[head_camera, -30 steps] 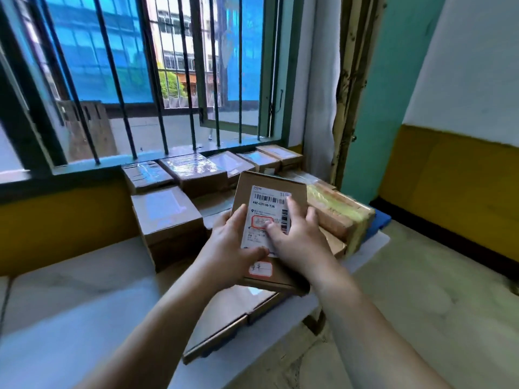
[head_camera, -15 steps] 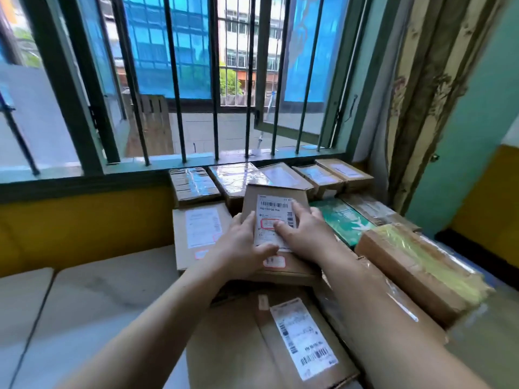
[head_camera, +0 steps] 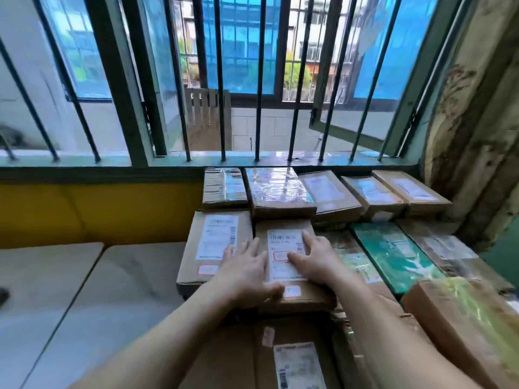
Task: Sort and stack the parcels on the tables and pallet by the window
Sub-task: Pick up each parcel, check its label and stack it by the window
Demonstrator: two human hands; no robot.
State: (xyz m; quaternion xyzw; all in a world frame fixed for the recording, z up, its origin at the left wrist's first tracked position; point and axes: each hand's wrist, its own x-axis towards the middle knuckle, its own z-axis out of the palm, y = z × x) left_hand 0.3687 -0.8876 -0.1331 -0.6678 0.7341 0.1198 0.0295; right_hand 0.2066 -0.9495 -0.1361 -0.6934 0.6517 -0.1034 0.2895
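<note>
Two hands lie flat on a small brown cardboard parcel with a white label [head_camera: 286, 254]: the left hand [head_camera: 247, 273] at its left edge, the right hand [head_camera: 317, 259] on the label, fingers straight and spread. It rests among other parcels, beside a taller labelled brown box [head_camera: 216, 242], under the barred window [head_camera: 258, 80].

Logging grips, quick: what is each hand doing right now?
Left hand: open, fingers straight, resting on the labelled parcel.
Right hand: open, flat on the same parcel.

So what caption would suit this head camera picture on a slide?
Both hands, left hand and right hand, press a labelled parcel flat among stacked parcels below a barred window.
</note>
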